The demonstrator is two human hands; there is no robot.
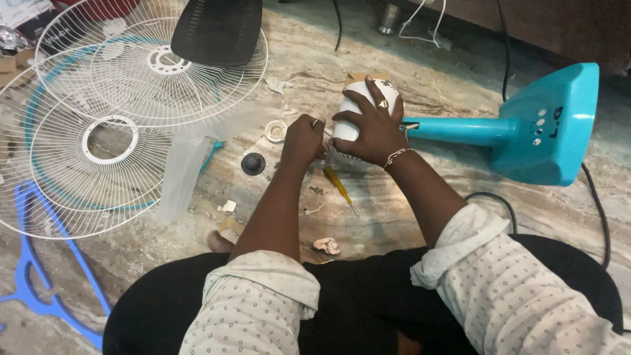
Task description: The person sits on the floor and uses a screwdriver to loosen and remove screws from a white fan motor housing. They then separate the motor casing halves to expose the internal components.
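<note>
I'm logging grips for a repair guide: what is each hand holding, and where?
The right hand clasps the white motor housing over its rounded top. The left hand is closed beside it; what it holds cannot be told.

Little of that kind lies around you. On the turquoise fan base (pixel 549 128) to your right, dark printed marking (pixel 557 122) runs beside a short row of small round pale buttons; it is a label printed straight on the plastic. At the far upper left corner, a brown cardboard box (pixel 9 64) pokes out from behind the white wire grilles, beside some crinkled, shiny wrapping (pixel 8 36). No signs or screens show.
</note>
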